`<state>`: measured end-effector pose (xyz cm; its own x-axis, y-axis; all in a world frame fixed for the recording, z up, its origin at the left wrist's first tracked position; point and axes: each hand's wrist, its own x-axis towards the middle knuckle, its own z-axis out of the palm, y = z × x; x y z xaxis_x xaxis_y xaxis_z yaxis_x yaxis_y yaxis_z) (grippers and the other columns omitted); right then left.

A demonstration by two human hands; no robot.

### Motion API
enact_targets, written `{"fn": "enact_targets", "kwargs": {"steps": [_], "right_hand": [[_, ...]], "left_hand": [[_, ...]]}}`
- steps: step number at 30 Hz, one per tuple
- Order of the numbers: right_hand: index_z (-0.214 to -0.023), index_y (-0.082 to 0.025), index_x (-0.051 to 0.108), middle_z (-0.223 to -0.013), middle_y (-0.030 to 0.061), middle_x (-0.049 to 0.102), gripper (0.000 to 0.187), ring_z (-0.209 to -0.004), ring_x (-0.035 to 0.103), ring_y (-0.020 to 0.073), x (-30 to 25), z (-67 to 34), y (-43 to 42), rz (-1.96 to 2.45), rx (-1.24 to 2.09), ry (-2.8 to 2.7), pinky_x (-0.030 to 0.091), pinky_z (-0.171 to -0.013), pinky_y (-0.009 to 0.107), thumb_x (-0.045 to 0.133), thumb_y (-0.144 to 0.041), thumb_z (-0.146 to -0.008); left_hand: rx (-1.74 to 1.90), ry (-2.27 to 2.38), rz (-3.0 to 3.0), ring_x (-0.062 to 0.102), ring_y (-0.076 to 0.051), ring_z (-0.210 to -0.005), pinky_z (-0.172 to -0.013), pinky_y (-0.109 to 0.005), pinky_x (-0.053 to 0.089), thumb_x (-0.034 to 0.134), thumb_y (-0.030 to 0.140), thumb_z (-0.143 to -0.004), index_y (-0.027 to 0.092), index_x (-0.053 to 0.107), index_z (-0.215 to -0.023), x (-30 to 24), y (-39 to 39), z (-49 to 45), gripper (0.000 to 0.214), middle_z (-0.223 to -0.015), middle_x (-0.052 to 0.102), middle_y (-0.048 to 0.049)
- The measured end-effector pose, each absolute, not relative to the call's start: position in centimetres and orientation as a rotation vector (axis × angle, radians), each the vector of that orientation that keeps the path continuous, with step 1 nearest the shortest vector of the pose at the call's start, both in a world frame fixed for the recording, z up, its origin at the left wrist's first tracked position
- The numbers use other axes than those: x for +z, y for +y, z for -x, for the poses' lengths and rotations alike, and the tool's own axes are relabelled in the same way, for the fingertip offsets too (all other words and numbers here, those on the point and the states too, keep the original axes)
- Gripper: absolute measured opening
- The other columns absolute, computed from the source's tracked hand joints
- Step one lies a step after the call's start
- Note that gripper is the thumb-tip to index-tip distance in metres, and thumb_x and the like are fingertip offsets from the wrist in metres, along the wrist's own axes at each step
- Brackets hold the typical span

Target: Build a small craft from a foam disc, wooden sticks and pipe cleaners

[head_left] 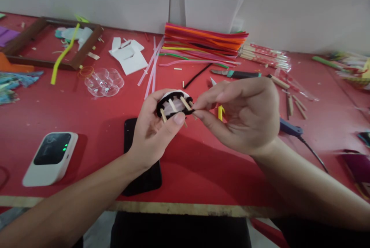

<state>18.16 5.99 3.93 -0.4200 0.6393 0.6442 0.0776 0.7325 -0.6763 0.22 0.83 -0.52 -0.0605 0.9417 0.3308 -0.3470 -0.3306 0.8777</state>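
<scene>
A small round craft piece (175, 105) is held up over the table; it has a white base, short wooden sticks standing round it and black pipe cleaner wound about them. My left hand (154, 128) grips it from the left, thumb across the near side. At its right edge, the thumb and forefinger of my right hand (243, 113) pinch the end of the black pipe cleaner (189, 111). The other fingers of that hand are curled. A black phone (144, 180) lies flat beneath my left hand.
Behind are a stack of coloured pipe cleaners (202, 41), pliers (239, 74), translucent glue sticks (152, 70) and a clear plastic palette (104, 82). A white device with green lights (50, 159) sits left; a blue corded tool (290, 127) lies right. A brown frame (79, 53) is far left.
</scene>
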Motion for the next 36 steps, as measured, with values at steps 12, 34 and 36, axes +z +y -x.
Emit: {"fn": "enact_targets", "kwargs": {"steps": [12,34,36], "right_hand": [[-0.104,-0.030,0.053,-0.088,-0.0053,0.072,0.038,-0.073,0.070,0.0136,4.1,-18.1,5.9,0.603,0.716,-1.935,0.061,-0.067,0.031,0.075,-0.011,-0.080],[-0.094,-0.025,0.061,-0.088,0.0023,0.067,0.010,-0.078,0.063,0.0195,6.5,-21.3,8.2,1.067,0.285,-2.263,0.049,-0.072,0.035,0.068,-0.027,-0.088],[-0.082,-0.023,0.061,-0.075,0.0021,0.063,0.013,-0.067,0.057,0.0195,6.5,-23.3,8.3,1.354,0.211,-2.370,0.042,-0.065,0.034,0.066,-0.034,-0.087]], "left_hand": [[1.573,0.821,-1.102,0.070,-0.022,-0.109,-0.098,-0.039,0.057,0.076,0.034,-0.091,0.025,0.063,-0.119,-0.1,0.6,-0.3,0.032,-0.121,0.072,-0.0075],[1.374,0.917,-0.552,0.072,-0.019,-0.076,-0.061,-0.029,0.063,0.080,0.046,-0.082,0.021,0.064,-0.099,0.5,2.2,0.0,0.034,-0.092,0.074,-0.0051],[1.328,0.941,-0.445,0.070,-0.018,-0.074,-0.059,-0.029,0.063,0.079,0.047,-0.081,0.020,0.064,-0.094,0.7,2.4,0.2,0.034,-0.086,0.072,-0.0046]]}}
